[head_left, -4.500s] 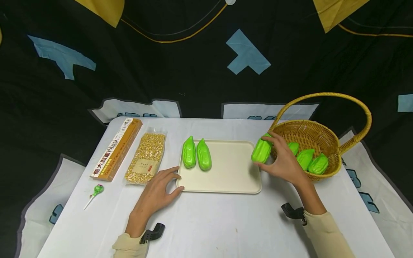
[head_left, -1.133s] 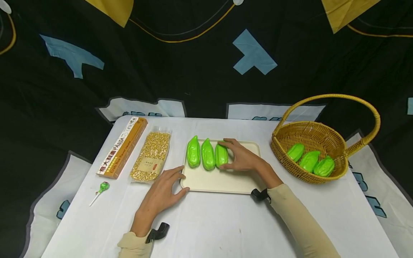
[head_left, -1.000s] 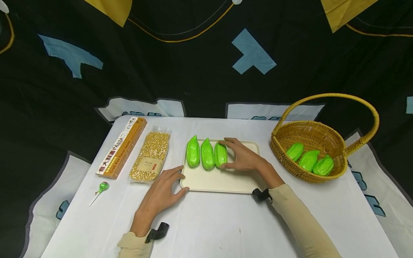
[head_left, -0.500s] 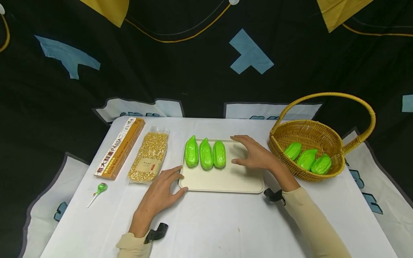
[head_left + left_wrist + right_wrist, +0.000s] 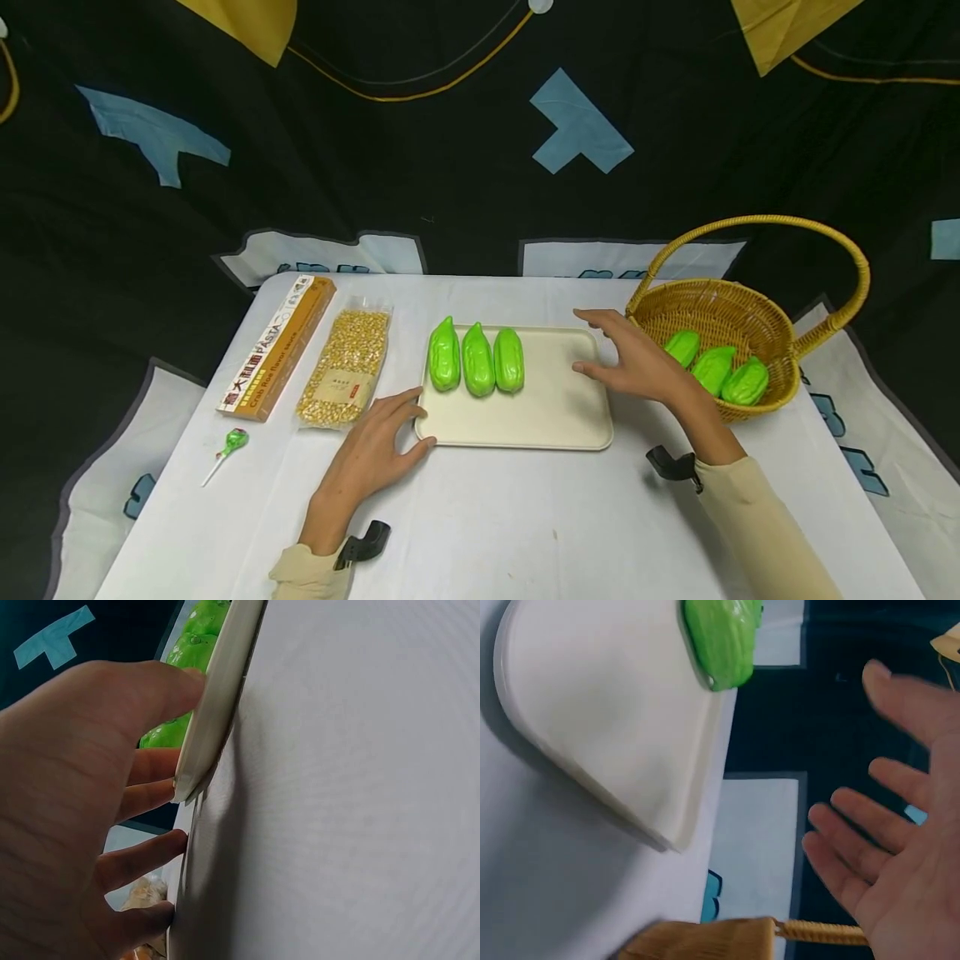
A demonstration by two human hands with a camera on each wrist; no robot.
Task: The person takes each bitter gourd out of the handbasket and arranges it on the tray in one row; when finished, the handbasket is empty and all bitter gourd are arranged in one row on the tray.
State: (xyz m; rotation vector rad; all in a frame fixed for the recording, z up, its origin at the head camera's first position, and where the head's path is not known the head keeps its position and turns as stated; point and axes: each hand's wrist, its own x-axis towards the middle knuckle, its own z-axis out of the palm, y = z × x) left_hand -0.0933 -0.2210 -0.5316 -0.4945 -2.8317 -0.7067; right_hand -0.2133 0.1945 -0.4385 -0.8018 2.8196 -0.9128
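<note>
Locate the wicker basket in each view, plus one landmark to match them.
Head: right side, the wicker basket, handle up.
Left wrist: not in it.
Right wrist: bottom edge, left of centre, partly cut off.
Shared landmark: the cream tray, visible in all three.

Head view: bright, even light, soft, seems overhead. Tablecloth [image 5: 480, 525] near white around left hand [image 5: 375, 446] and right hand [image 5: 633, 358], little texture left; backdrop [image 5: 420, 167] beyond both goes almost black, folds barely readable. Soft shadow below right hand, across tray [image 5: 517, 427] edge and cloth. Small glare spots on green fruits [image 5: 478, 362] between the hands. Mostly sharp.

Left wrist view: dimmer, cloth greyish; dark soft-edged shadow just past left fingertips, along tray rim. Faint ripple pattern on cloth farther out.

Right wrist view: dim, cool tint, soft focus. Basket [image 5: 712, 941] below fingers blurred; broad shadow beside tray.
</note>
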